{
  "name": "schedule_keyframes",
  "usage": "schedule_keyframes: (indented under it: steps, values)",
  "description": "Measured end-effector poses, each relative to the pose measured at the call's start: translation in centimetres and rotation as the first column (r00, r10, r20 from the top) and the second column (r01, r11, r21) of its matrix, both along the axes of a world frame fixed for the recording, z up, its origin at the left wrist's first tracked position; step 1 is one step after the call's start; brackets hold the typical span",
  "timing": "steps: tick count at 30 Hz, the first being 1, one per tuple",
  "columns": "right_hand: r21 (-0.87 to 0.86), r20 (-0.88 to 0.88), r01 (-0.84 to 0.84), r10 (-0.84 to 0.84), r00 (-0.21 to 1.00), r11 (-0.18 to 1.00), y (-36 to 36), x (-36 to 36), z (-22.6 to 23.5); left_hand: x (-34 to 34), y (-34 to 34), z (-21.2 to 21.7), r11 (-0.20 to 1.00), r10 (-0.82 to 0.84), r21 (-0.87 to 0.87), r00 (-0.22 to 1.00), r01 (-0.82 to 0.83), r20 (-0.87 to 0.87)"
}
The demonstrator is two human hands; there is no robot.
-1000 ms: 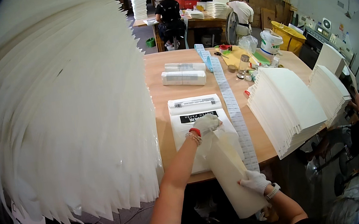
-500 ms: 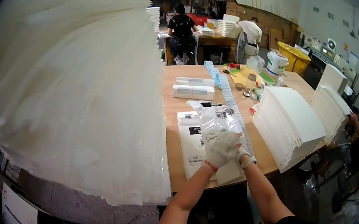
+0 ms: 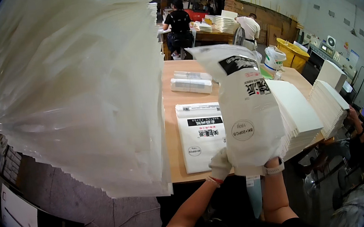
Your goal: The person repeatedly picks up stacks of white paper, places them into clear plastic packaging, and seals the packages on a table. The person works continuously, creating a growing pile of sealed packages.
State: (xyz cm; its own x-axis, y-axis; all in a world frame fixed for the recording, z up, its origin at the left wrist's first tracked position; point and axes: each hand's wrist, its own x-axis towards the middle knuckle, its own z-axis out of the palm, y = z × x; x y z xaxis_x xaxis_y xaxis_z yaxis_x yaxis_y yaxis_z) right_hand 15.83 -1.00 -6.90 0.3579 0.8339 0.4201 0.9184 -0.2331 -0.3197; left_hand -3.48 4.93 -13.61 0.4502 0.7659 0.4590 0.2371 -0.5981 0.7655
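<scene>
I hold a white plastic bag (image 3: 248, 114) upright in front of me, printed with black marks and a round stamp. My left hand (image 3: 220, 164), in a white glove, grips its lower left corner. My right hand (image 3: 269, 166) is mostly hidden behind the bag's bottom edge; only the wrist with a white band shows, and it seems to hold the bag. Below, a flat pile of the same printed white bags (image 3: 201, 134) lies on the wooden table (image 3: 171, 128).
A huge fanned stack of white sheets (image 3: 82, 90) fills the left. Stacks of white sheets (image 3: 304, 113) stand on the right. Small wrapped packs (image 3: 191, 84) lie further back. Two people work at a far table (image 3: 208, 34); another person sits at the right edge.
The bag was pressed flat on the pile under both hands; now it is lifted upright in front of me. One second ago my right hand held it low at the table's edge.
</scene>
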Motion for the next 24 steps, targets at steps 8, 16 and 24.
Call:
schedule_keyframes:
  steps: [8, 16, 24]
  values:
    - [-0.22, -0.307, -0.346, 0.272, 0.912, 0.912, -1.0, -7.2, -7.4, 0.0, -6.8, -16.7, 0.673, 0.189, -0.727, 0.92, 0.133, 0.343]
    - [-0.518, -0.047, -0.195, 0.2, 0.979, 0.833, -1.8, -3.8, -20.2, -1.8, -8.2, -15.0, 0.26, 0.161, -0.935, 0.944, 0.24, 0.287]
    - [-0.53, 0.081, -0.146, 0.222, 0.972, 0.835, -0.4, -11.1, -15.5, -5.4, -7.1, -15.4, 0.719, 0.617, -0.453, 0.784, -0.527, 0.067]
